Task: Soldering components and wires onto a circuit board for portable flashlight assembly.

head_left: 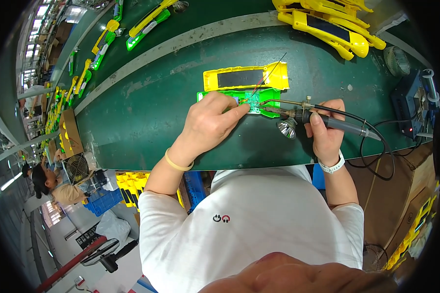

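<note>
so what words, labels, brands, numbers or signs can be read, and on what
No words or numbers are legible.
White shirt: two small face-like marks, one dark, one red.
Cardboard box, lower right: a dark mark, too small to read.
Green circuit board: any print is too small to read.

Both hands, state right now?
Left hand: at the small green circuit board; whether gripping anything, can't tell.
Right hand: closed, holding the black-handled soldering iron.
</note>
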`<move>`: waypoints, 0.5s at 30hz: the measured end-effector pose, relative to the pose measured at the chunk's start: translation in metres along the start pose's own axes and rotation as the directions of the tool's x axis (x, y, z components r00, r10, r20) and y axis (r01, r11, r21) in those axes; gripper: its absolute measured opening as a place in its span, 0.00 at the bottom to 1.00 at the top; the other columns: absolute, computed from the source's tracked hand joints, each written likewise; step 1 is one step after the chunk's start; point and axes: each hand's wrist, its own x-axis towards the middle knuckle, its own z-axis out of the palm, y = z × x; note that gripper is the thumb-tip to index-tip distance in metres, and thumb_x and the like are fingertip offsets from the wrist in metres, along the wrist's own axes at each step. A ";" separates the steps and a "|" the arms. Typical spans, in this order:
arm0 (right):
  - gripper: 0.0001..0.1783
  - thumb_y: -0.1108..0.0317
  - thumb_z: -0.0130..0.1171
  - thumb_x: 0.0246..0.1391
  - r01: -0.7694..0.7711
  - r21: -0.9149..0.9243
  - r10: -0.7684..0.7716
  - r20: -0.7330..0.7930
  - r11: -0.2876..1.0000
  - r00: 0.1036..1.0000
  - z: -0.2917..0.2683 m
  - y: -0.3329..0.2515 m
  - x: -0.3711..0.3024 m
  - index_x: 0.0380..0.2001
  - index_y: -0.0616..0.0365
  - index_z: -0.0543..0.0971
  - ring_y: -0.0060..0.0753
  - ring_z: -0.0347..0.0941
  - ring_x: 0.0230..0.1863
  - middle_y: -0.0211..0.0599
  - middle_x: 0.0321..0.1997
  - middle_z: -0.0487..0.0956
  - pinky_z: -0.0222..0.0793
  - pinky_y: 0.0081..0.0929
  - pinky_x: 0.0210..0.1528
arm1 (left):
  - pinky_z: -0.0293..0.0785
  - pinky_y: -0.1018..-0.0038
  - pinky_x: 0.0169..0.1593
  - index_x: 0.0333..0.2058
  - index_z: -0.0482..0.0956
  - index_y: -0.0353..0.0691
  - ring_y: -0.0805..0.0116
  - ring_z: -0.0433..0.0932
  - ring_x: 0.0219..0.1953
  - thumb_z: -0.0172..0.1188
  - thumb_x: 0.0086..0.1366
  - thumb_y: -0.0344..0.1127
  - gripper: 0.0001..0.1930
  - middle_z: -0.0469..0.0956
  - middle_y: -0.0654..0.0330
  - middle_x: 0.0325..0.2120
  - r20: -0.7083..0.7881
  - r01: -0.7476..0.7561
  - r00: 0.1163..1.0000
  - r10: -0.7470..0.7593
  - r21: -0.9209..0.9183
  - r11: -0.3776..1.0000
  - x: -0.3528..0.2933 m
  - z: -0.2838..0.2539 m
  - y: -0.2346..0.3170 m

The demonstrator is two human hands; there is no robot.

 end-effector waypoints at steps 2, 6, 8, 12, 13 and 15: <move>0.14 0.71 0.58 0.51 0.001 -0.019 0.000 0.011 1.000 1.000 -0.002 0.004 0.000 0.33 0.59 0.61 0.12 0.61 0.23 0.28 0.24 0.68 0.59 0.13 0.24 | 0.71 0.74 0.25 0.30 0.79 0.43 0.67 0.72 0.25 0.63 0.45 0.27 0.10 0.72 0.64 0.22 0.027 0.018 0.999 -0.018 0.018 1.000 0.002 -0.001 0.001; 0.14 0.72 0.57 0.51 0.021 -0.077 -0.019 0.030 0.997 0.999 -0.002 0.007 0.000 0.33 0.59 0.62 0.12 0.60 0.23 0.26 0.24 0.67 0.57 0.13 0.24 | 0.71 0.74 0.25 0.30 0.79 0.43 0.67 0.72 0.26 0.63 0.45 0.27 0.11 0.72 0.64 0.22 0.057 0.016 0.998 -0.019 0.044 0.999 0.002 -0.001 0.002; 0.14 0.72 0.57 0.51 -0.007 -0.065 0.011 0.055 0.998 0.998 -0.001 0.007 -0.001 0.33 0.59 0.61 0.11 0.60 0.23 0.26 0.24 0.67 0.57 0.12 0.24 | 0.71 0.74 0.26 0.31 0.79 0.44 0.67 0.72 0.26 0.63 0.45 0.27 0.11 0.72 0.63 0.23 0.074 0.012 0.997 -0.016 0.058 0.998 0.004 -0.002 0.003; 0.13 0.74 0.55 0.52 -0.065 0.017 0.064 0.081 0.998 0.995 0.000 0.007 0.001 0.34 0.59 0.61 0.11 0.60 0.21 0.26 0.24 0.67 0.57 0.12 0.22 | 0.71 0.73 0.26 0.31 0.78 0.44 0.67 0.72 0.26 0.63 0.45 0.28 0.11 0.72 0.63 0.22 0.070 0.003 0.998 -0.006 0.046 0.999 0.004 -0.002 0.002; 0.13 0.74 0.55 0.52 -0.063 0.015 0.062 0.081 0.998 0.995 -0.001 0.006 0.000 0.34 0.59 0.61 0.11 0.60 0.21 0.26 0.24 0.67 0.57 0.12 0.22 | 0.71 0.73 0.26 0.31 0.78 0.43 0.67 0.72 0.26 0.63 0.45 0.28 0.11 0.72 0.63 0.23 0.076 0.004 0.997 -0.007 0.044 0.999 0.004 -0.002 0.002; 0.12 0.74 0.54 0.53 -0.089 0.065 0.084 0.075 0.994 0.994 -0.002 0.001 0.001 0.35 0.58 0.60 0.14 0.61 0.19 0.28 0.24 0.67 0.58 0.14 0.20 | 0.71 0.73 0.27 0.31 0.78 0.43 0.67 0.72 0.26 0.63 0.46 0.28 0.10 0.72 0.63 0.23 0.078 0.006 0.997 -0.009 0.044 0.999 0.004 -0.003 0.002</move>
